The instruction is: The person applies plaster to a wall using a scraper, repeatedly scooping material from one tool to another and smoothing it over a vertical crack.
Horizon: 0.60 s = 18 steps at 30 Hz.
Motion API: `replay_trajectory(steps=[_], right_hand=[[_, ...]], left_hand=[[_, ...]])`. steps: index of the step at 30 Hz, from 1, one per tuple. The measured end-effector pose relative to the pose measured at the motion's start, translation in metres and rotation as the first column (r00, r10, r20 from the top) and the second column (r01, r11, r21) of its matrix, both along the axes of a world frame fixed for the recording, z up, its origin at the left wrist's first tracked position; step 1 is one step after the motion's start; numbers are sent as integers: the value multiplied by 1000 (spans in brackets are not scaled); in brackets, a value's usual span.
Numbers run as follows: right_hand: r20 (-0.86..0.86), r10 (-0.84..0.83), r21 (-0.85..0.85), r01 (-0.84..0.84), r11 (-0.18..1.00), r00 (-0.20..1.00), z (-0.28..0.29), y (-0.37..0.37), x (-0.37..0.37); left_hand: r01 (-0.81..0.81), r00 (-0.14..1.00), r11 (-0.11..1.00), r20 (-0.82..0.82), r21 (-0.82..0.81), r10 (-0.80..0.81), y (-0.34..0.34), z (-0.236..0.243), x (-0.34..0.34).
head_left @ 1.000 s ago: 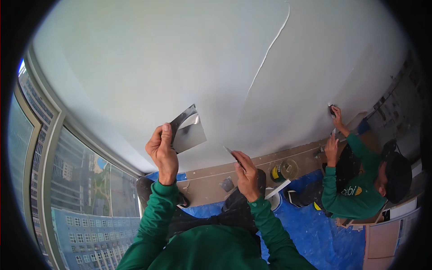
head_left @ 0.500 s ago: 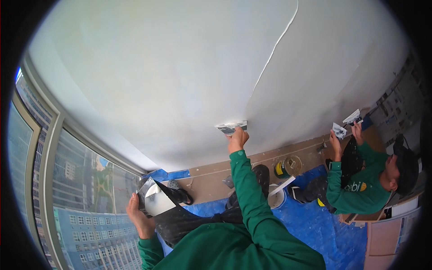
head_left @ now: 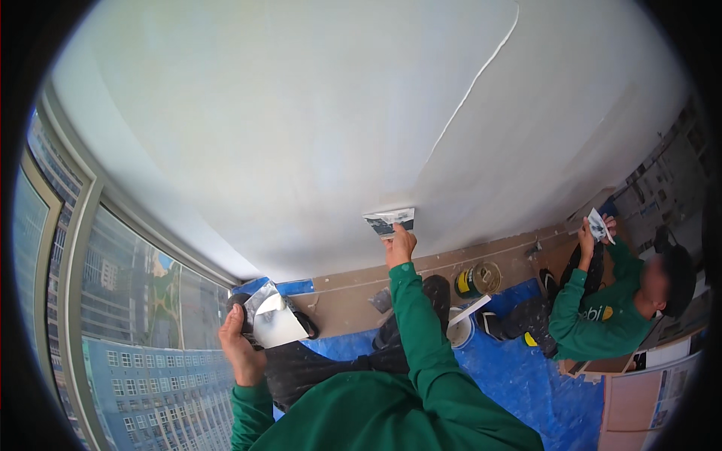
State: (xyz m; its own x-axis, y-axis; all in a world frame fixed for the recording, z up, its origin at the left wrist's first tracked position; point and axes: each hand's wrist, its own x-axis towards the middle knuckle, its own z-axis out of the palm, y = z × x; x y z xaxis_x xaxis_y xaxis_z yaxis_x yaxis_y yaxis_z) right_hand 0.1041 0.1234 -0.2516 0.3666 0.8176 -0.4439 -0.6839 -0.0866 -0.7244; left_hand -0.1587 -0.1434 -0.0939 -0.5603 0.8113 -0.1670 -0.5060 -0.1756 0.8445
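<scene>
My right hand (head_left: 401, 246) is closed round a wide putty knife (head_left: 389, 222), its blade edge at the lower part of the white wall (head_left: 301, 120). White filler smears the dark blade. At the left, my left hand (head_left: 242, 349) grips a broad metal plastering blade (head_left: 277, 325) by its dark handle. A dab of white filler lies on that shiny blade, which is held over my legs. A raised white ridge (head_left: 475, 84) runs down the wall, above and to the right of the putty knife.
Beside the wall stand a yellow-and-dark can (head_left: 468, 283) and a white bucket (head_left: 461, 331) with a pale strip across it. Blue sheeting (head_left: 519, 383) covers the floor. To the right a co-worker (head_left: 602, 308) sits holding filler-marked blades (head_left: 598, 224). Windows (head_left: 135, 293) line the left.
My right hand and putty knife have shifted slightly lower, with more blade face showing. The left blade has moved right and turned. The co-worker has brought the two blades together.
</scene>
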Motion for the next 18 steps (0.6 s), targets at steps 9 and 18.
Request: replay_trajectory(steps=[9, 18], right_hand=[[160, -124, 232, 84, 969, 979, 147, 26, -9], [404, -211, 423, 22, 906, 890, 368, 30, 8]], left_hand=[[-11, 996, 994, 84, -111, 21, -6, -17, 6], [51, 995, 996, 94, -68, -44, 19, -36, 3]])
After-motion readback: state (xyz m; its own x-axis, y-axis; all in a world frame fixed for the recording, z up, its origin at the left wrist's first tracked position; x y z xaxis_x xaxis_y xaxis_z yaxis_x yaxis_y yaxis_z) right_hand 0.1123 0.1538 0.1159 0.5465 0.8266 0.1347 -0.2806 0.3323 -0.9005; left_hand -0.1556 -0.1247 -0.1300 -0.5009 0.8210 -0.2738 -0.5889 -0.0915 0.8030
